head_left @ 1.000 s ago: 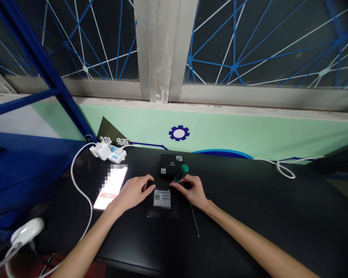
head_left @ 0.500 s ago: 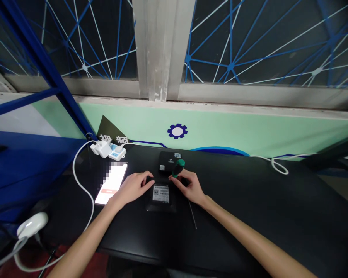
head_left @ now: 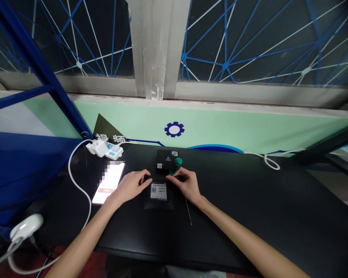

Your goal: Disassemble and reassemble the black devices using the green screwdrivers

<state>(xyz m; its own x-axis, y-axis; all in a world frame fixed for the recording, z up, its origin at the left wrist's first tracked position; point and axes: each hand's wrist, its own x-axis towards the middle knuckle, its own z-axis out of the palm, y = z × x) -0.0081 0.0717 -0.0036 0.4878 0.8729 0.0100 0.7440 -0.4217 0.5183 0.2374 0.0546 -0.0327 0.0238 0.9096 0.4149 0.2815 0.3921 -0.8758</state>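
Note:
A black device point(head_left: 158, 190) with a white printed label faces me on the dark table. My left hand point(head_left: 135, 185) is at its far left corner, thumb and curled fingers closed on the dark edge; the exact contact is hard to see. Across from it, my right hand point(head_left: 188, 185) pinches at the far right corner, thumb and forefinger together. Tucked in that same hand is a screwdriver point(head_left: 176, 164), its green handle standing above the fingers and its thin shaft pointing down towards me. Just behind the hands lies a black box point(head_left: 164, 158) with a small white sticker.
A lit phone point(head_left: 110, 183) lies left of my left hand, partly under the wrist. Behind it sits a white power strip point(head_left: 114, 151) with a plugged-in charger point(head_left: 98, 147). A white cable point(head_left: 88, 195) runs over the left side of the table point(head_left: 243, 197). The window wall borders the back.
The whole view has shifted slightly, so things appear a little further left. Both hands keep their places at the device, and the screwdriver stays in my right hand.

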